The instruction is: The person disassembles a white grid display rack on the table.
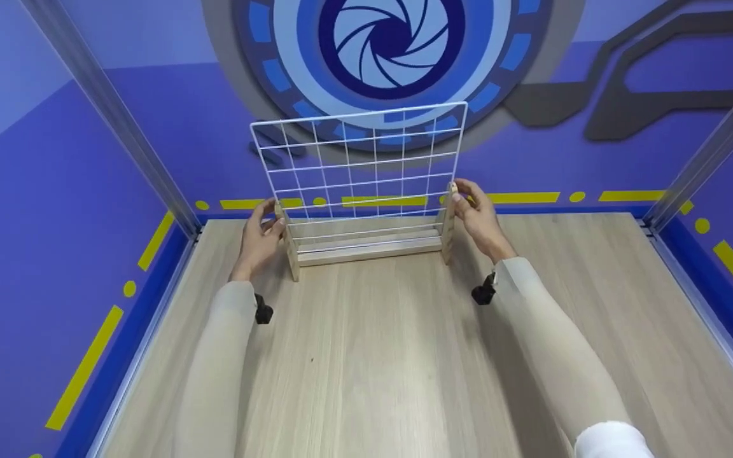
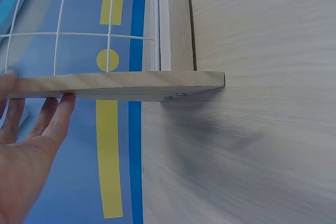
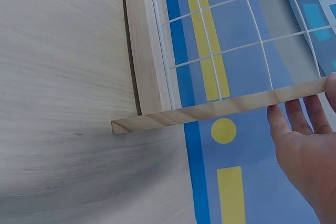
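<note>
A white wire grid panel (image 1: 376,162) stands upright, leaning slightly back, between the two wooden side pieces of a rack whose wooden base bar (image 1: 369,252) rests on the table. My left hand (image 1: 259,240) holds the upper part of the left side piece (image 2: 121,83), its fingers on the outer face and thumb near the edge. On the other side, my right hand (image 1: 480,219) pinches the top of the right side piece (image 3: 220,107) between thumb and fingers. The left thumb is partly cut off by the frame in the left wrist view.
The wood-grain table (image 1: 366,356) reaches back to a blue and purple printed wall (image 1: 169,140) close behind the rack. Metal posts (image 1: 118,121) stand at the back corners. Small black devices (image 1: 263,310) sit at both wrists.
</note>
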`<state>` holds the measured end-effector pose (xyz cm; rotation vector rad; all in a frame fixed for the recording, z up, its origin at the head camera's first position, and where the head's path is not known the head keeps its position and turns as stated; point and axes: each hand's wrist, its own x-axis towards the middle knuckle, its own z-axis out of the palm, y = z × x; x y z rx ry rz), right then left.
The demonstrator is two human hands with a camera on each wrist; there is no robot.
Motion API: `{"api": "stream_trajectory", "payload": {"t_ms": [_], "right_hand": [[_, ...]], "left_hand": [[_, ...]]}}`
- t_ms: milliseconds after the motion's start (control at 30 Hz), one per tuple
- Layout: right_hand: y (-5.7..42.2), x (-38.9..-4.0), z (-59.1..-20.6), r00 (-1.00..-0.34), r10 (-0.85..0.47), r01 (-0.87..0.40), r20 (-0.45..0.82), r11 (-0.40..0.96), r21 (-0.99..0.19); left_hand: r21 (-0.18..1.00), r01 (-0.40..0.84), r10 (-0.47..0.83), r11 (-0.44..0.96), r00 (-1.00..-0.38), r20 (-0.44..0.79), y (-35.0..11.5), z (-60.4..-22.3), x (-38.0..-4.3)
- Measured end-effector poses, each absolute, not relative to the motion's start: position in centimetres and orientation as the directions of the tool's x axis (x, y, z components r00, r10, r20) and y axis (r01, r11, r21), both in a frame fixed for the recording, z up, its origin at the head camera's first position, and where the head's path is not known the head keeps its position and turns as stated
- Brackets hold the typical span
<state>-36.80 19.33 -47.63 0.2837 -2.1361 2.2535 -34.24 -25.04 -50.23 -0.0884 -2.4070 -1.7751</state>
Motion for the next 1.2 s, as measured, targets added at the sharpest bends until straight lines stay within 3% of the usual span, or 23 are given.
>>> {"api": "stream_trajectory", "payload": {"t_ms": [433, 833, 1200], "right_hand": [[19.2, -37.1, -48.0, -0.98, -0.131, -0.145, 0.151, -0.055, -0.988], [18.8, -38.6, -49.9, -0.977, -0.114, -0.181, 0.18, -0.001, -0.984], [18.3, -39.0, -49.8, -0.973, -0.163, -0.161, 0.162, -0.016, -0.987]], "left_hand": [[0.922, 0.185, -0.011, 0.339, -0.98, 0.2, -24.2, -47.5, -30.4], [0.898, 0.286, -0.026, 0.335, -0.95, 0.313, -25.9, -51.0, -31.1], [0.895, 0.282, -0.036, 0.345, -0.949, 0.312, -26.2, -50.2, -29.0]]}}
